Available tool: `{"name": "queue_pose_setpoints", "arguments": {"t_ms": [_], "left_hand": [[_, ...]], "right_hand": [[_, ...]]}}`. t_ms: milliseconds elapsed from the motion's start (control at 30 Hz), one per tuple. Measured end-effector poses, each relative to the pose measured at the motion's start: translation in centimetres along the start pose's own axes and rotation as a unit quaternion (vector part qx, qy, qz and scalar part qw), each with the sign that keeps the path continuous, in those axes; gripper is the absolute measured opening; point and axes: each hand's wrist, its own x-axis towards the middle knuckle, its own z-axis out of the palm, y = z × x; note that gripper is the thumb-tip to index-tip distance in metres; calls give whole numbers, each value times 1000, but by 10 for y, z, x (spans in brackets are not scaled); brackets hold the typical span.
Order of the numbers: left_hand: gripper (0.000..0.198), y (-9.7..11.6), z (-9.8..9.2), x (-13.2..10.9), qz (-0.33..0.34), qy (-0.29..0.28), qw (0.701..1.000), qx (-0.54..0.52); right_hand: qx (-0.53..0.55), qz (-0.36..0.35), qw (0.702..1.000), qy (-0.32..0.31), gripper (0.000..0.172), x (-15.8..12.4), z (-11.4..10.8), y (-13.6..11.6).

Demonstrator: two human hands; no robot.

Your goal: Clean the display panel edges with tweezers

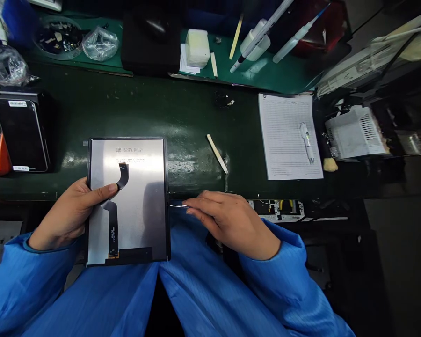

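A tablet display panel (140, 187) lies back side up at the near edge of the dark green bench, silver with a black flex cable (114, 220) running down it. My left hand (73, 210) grips the panel's left edge, thumb pressed on the flex cable. My right hand (231, 220) pinches a thin metal tool (177, 205) whose tip touches the panel's right edge. Both arms wear blue sleeves.
A lined notepad (284, 150) with a white pen (307, 140) lies to the right. A small white stick (217, 153) rests mid-bench. A black phone (23, 133) stands at left. White bottles, a foam block (197, 47) and plastic bags sit at the back.
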Motion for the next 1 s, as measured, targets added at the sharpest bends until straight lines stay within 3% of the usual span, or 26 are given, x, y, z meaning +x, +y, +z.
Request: {"name": "queue_pose_setpoints", "arguments": {"t_ms": [1000], "left_hand": [[53, -7, -2, 1, 20, 17, 1000, -12]], "right_hand": [[11, 3, 1000, 7, 19, -2, 2, -4]]}}
